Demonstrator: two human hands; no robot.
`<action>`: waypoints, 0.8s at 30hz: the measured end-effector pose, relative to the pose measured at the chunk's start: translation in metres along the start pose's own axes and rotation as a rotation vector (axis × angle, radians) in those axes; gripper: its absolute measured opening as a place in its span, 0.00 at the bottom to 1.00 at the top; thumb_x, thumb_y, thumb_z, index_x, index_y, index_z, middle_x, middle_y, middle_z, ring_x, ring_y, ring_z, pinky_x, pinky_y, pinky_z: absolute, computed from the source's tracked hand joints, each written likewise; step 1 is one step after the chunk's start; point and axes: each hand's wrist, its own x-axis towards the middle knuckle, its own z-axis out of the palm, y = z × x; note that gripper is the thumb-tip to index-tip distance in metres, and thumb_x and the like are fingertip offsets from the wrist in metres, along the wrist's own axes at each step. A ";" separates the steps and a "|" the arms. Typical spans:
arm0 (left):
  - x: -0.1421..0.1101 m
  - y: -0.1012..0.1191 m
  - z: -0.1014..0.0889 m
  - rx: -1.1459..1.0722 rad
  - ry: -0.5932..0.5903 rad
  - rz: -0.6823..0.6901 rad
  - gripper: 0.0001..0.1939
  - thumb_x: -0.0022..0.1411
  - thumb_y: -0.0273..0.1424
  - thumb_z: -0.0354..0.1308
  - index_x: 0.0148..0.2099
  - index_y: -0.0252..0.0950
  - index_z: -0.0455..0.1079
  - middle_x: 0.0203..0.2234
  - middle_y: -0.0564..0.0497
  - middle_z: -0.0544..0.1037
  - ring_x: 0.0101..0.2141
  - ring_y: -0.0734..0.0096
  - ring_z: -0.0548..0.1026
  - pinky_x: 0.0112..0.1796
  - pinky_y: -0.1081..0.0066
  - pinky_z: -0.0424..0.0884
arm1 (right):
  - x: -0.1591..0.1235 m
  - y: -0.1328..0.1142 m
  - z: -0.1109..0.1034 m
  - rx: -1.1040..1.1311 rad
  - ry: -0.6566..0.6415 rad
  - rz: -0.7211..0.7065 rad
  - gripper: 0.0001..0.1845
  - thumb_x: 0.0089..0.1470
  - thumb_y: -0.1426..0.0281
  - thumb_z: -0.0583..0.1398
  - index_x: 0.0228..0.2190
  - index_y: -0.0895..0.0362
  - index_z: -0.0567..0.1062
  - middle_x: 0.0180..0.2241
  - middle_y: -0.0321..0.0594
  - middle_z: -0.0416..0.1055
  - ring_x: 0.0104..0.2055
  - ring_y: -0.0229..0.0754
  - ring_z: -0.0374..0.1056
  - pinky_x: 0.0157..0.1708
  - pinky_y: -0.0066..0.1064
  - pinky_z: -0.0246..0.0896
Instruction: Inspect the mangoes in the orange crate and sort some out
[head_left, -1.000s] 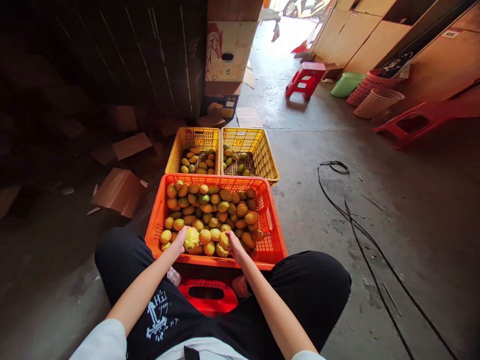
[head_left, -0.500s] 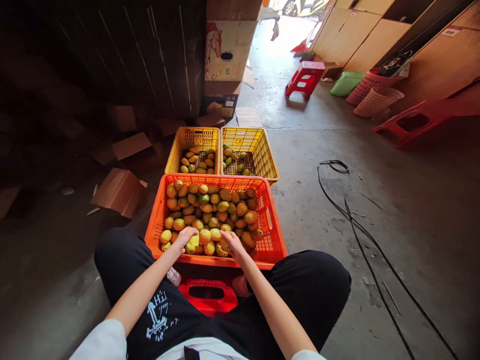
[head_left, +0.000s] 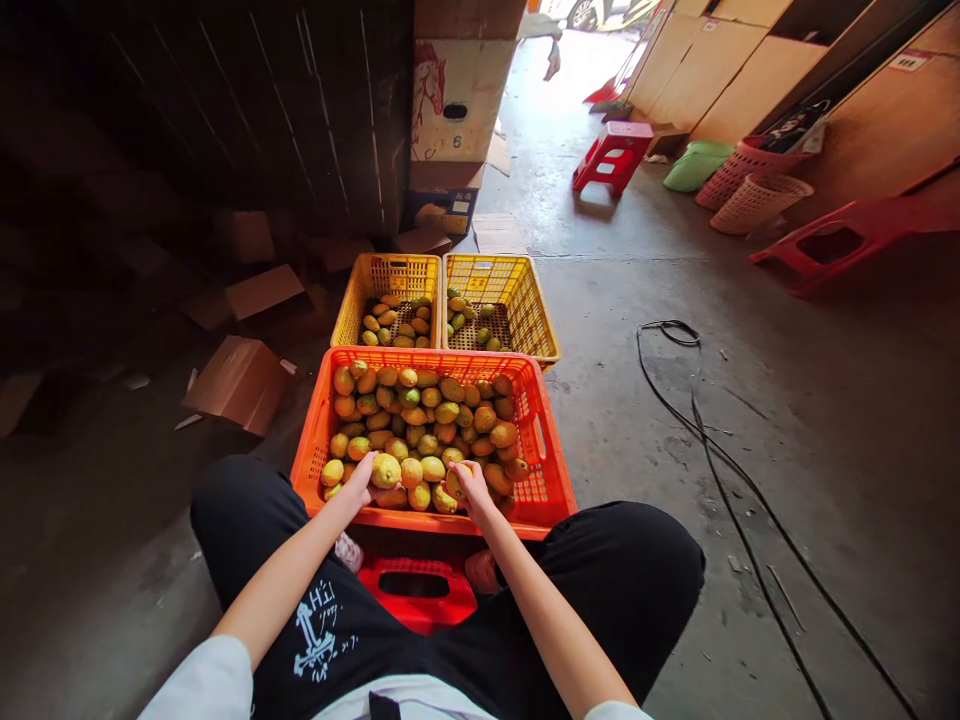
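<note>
The left hand is no longer covering the top of its yellow fruit as it was half a second ago; the dark-tipped end is now showing, which is probably meaning that the fruit is being turned to bring another side into view. That hand is curving part-open, cupping the fruit from its left and from below. The right hand is bending its fingers over a second fruit, seemingly pinching it, though fingers are hiding much of it.

Both held fruits are sitting just inside the near edge of the orange crate, one left of its middle, one right. Between them and toward the far edge, other fruits are lying heaped, while the near right corner is showing bare mesh. Beyond the far edge, a left yellow crate and a right yellow crate are standing side by side, each holding a few fruits. Farther off, a red stool is standing on the floor.
</note>
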 end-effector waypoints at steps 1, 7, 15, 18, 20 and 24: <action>-0.004 0.001 0.002 -0.019 0.013 -0.020 0.17 0.76 0.39 0.48 0.56 0.33 0.66 0.37 0.39 0.83 0.30 0.57 0.83 0.31 0.59 0.83 | 0.001 0.000 0.000 0.016 0.001 0.004 0.17 0.50 0.67 0.69 0.36 0.49 0.66 0.30 0.31 0.70 0.29 0.40 0.75 0.31 0.33 0.76; -0.016 0.001 0.008 0.005 -0.007 0.002 0.15 0.73 0.33 0.52 0.58 0.35 0.69 0.37 0.42 0.84 0.32 0.56 0.84 0.36 0.59 0.83 | 0.003 0.003 -0.002 0.042 -0.084 0.040 0.13 0.51 0.64 0.69 0.33 0.51 0.70 0.30 0.33 0.72 0.30 0.41 0.75 0.34 0.36 0.78; -0.016 0.002 0.008 0.057 -0.066 0.056 0.14 0.72 0.37 0.54 0.53 0.35 0.71 0.32 0.46 0.82 0.28 0.60 0.83 0.28 0.67 0.80 | 0.002 0.000 -0.001 0.069 -0.081 0.135 0.07 0.55 0.64 0.63 0.35 0.51 0.71 0.30 0.35 0.75 0.33 0.45 0.79 0.34 0.36 0.78; -0.011 0.001 0.006 0.086 -0.065 0.097 0.15 0.71 0.42 0.60 0.51 0.36 0.69 0.30 0.47 0.80 0.26 0.62 0.82 0.26 0.69 0.79 | 0.002 -0.002 0.001 0.053 -0.062 0.125 0.09 0.56 0.63 0.64 0.35 0.52 0.71 0.30 0.35 0.75 0.32 0.45 0.78 0.33 0.35 0.78; -0.006 -0.002 0.002 0.108 -0.012 0.122 0.17 0.66 0.40 0.66 0.51 0.38 0.67 0.32 0.49 0.80 0.26 0.64 0.82 0.27 0.69 0.80 | 0.002 -0.002 0.001 0.047 -0.050 0.076 0.12 0.54 0.62 0.68 0.34 0.52 0.70 0.30 0.35 0.74 0.32 0.44 0.78 0.33 0.35 0.78; 0.005 -0.006 -0.005 0.090 0.039 0.179 0.25 0.58 0.37 0.74 0.51 0.41 0.64 0.37 0.51 0.80 0.28 0.67 0.82 0.30 0.67 0.82 | 0.000 0.001 0.001 0.042 -0.048 -0.007 0.19 0.46 0.65 0.74 0.33 0.51 0.70 0.30 0.34 0.73 0.33 0.43 0.76 0.32 0.34 0.78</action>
